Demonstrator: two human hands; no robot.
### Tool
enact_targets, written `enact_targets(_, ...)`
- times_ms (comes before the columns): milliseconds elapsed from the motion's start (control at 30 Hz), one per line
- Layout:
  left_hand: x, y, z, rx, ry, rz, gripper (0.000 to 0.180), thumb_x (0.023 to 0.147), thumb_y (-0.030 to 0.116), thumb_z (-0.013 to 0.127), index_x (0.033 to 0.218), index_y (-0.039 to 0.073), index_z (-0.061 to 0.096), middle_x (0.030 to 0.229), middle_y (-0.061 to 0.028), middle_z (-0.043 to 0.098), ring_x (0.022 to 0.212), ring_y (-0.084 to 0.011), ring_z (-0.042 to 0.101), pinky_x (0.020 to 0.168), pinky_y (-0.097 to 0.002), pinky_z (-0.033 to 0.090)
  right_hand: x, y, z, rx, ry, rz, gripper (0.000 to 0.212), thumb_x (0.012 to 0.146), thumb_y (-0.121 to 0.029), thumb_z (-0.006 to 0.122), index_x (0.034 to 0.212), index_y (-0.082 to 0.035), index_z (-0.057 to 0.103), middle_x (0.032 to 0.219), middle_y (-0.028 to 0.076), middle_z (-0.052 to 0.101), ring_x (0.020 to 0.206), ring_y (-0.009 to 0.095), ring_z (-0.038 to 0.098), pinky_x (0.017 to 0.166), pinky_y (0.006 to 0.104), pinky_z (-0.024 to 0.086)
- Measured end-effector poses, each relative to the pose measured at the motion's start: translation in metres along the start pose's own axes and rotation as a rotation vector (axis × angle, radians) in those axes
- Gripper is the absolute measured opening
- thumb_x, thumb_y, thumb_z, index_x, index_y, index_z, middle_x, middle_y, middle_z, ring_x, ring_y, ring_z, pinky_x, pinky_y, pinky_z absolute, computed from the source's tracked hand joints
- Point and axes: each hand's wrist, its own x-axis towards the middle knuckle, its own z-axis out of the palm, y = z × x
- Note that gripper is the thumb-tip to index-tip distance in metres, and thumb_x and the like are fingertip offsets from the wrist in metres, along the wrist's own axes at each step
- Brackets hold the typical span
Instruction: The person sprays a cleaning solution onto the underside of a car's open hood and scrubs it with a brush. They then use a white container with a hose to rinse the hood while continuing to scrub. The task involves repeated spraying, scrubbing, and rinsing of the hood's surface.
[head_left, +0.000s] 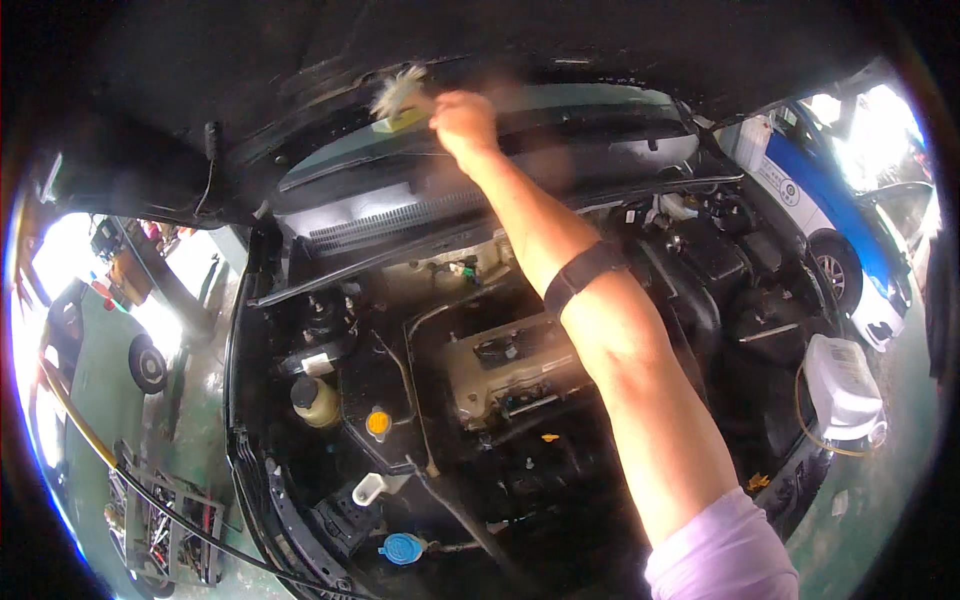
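Note:
My right arm reaches from the lower right across an open car engine bay. Near the base of the windshield, under the raised hood, my right hand is closed around the handle of a brush. The pale bristles of the brush fan out to the left of my fist. A yellow-green patch shows just below the bristles; I cannot tell whether it belongs to the brush. Slight blur lies around the hand. My left hand is out of the picture.
Orange and blue caps sit among the engine parts. At the right edge stands a white jug with a thin hose. A tool cart and a hose are on the left; a blue-and-white car is parked right.

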Motion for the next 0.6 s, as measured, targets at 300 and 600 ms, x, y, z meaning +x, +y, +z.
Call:
enact_targets(300, -0.002, 0.004, -0.008, -0.026, 0.029, -0.021, 0.07, 0.085, 0.044, 0.058, 0.142, 0.013, 0.03, 0.144, -0.0258, 0.028, 0.131, -0.047, 0.027, 0.103, -0.0617, 0.026, 0.061, -0.008, -0.139, 0.792, 0.572, 0.6, 0.019, 0.072, 0.009, 0.052, 0.085, -0.004, 0.059, 0.069, 0.009, 0.063, 0.047, 0.014, 0.051, 0.036, 0.0257, 0.035)
enact_targets(600, -0.019, -0.005, -0.004, 0.008, -0.003, -0.036, 0.071, 0.086, 0.043, 0.057, 0.143, 0.013, 0.028, 0.145, -0.0254, 0.027, 0.132, -0.0468, 0.026, 0.104, -0.0615, 0.025, 0.018, -0.067, -0.077, 0.412, 0.108, 0.259, 0.015, 0.067, 0.007, 0.06, 0.079, 0.003, 0.067, 0.071, 0.011, 0.067, 0.076, 0.021, 0.064, 0.069, 0.0325, 0.05)
